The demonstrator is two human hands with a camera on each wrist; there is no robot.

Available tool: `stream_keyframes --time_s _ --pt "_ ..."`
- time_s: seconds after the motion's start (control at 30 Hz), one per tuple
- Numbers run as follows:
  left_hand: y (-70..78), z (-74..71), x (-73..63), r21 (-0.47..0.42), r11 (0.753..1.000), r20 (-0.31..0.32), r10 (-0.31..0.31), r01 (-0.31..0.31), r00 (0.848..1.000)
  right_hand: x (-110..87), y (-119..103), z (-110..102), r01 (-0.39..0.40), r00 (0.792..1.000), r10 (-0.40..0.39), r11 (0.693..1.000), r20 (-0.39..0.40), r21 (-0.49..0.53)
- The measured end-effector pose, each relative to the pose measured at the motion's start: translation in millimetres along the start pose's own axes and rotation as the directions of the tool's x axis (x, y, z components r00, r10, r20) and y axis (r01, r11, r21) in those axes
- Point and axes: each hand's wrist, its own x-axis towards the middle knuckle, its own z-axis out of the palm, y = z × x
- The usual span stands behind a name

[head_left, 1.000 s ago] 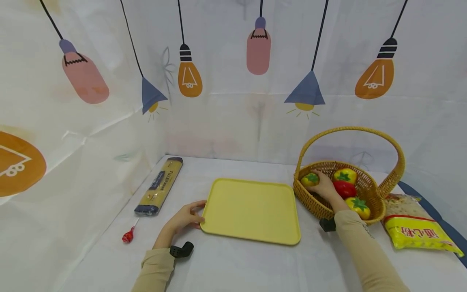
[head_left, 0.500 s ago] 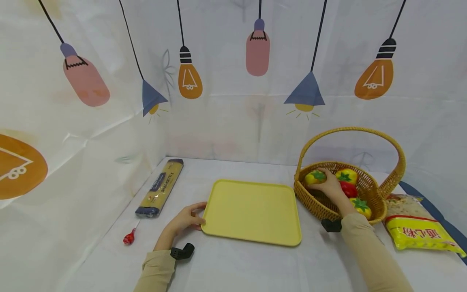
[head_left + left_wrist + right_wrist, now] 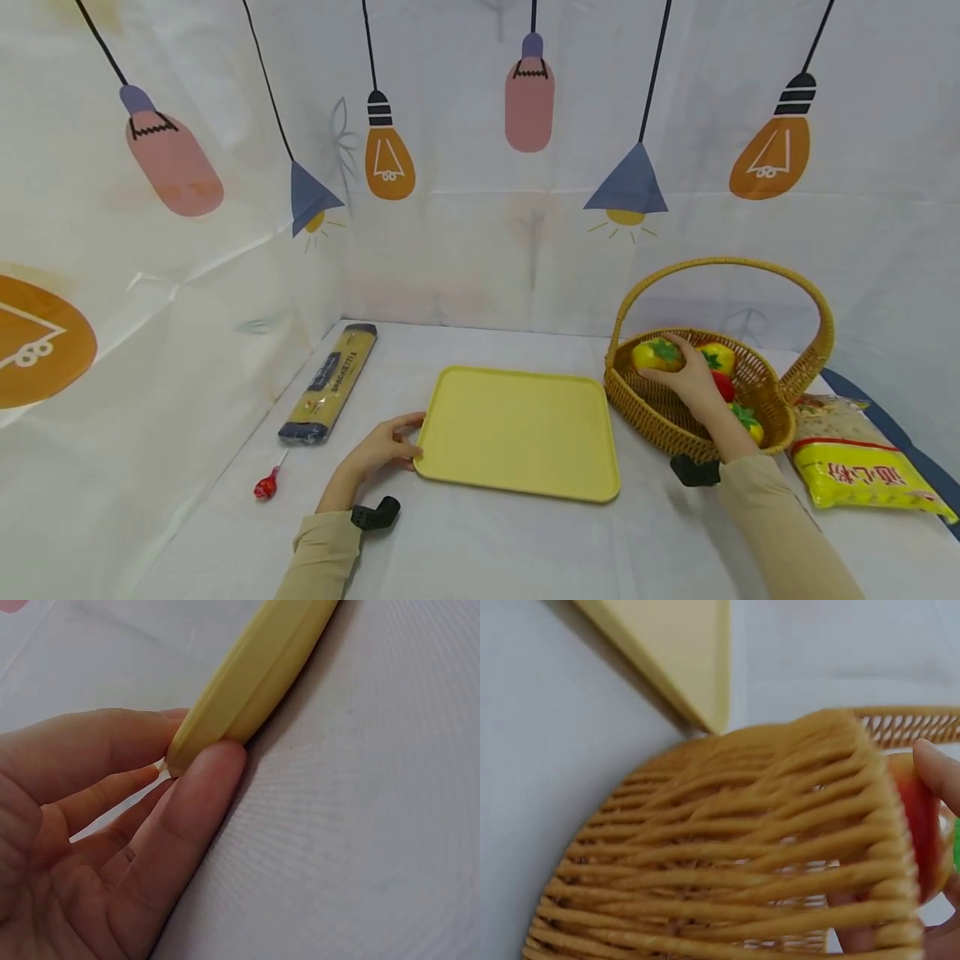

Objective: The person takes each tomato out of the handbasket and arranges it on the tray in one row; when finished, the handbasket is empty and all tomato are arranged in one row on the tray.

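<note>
In the head view, my left hand [image 3: 382, 450] pinches the near left corner of a yellow rectangular tray [image 3: 517, 433]. Up close in the left wrist view, the thumb [image 3: 206, 787] lies against one side of the tray's edge [image 3: 247, 682] and the index finger against the other. My right hand [image 3: 693, 383] reaches over the wicker basket [image 3: 648, 425], gripping a yellow-and-red fruit with a green leafy top [image 3: 651, 355] near the left rim. Part of that fruit [image 3: 922, 832] shows behind the woven wall in the right wrist view, where most of the hand is cut off.
Other fruits stay in the basket, among them a yellow one [image 3: 717, 358] and a red one [image 3: 723, 385]. The tall basket handle [image 3: 720, 261] arches behind the right hand. A pasta bag [image 3: 862, 467] lies at right; a spaghetti pack [image 3: 330, 383] and red lollipop [image 3: 266, 483] lie at left.
The right hand has lifted the yellow-and-red fruit a little and shifted it slightly right within the basket. The left hand and the tray have stayed in place.
</note>
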Motion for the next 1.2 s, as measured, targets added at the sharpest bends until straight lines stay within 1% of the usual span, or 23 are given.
stream_keyframes --time_s 0.17,0.4,0.53,0.7,0.87,0.97,1.07,1.2 --pt "1.6 -0.7 0.3 -0.017 1.0 0.024 0.002 -0.001 1.0 -9.3 -14 0 0.016 1.0 -0.017 0.998 0.009 0.063" --pt "28.5 5.9 -14.2 -0.024 1.0 0.03 -0.011 0.011 1.0 -23.0 -29 7 -0.032 0.999 0.03 0.994 0.021 0.104" --pt "28.9 5.7 -15.1 -0.02 1.0 0.035 -0.012 0.013 0.999 -28.8 -36 12 -0.037 0.999 0.032 0.99 0.042 0.134" --pt "25.5 4.7 -13.1 -0.014 1.0 0.041 -0.008 0.008 0.999 -33.2 -42 18 -0.002 0.999 -0.003 0.993 0.043 0.115" --pt "10.6 1.8 -6.3 -0.017 1.0 0.029 -0.01 0.01 1.0 -33.4 -45 27 0.017 0.999 -0.023 0.991 0.049 0.131" --pt "3.5 0.5 -2.9 -0.024 1.0 0.027 -0.015 0.016 1.0 -33.4 -45 33 0.014 0.998 -0.021 0.992 0.054 0.129" --pt "1.1 -0.2 -1.3 -0.031 0.999 0.028 -0.015 0.016 0.999 -33.2 -46 38 0.016 0.998 -0.025 0.991 0.065 0.131" --pt "0.4 -0.9 -0.3 -0.025 1.0 0.029 -0.012 0.013 1.0 -33.5 -49 46 0.034 0.995 -0.048 0.987 0.088 0.156"
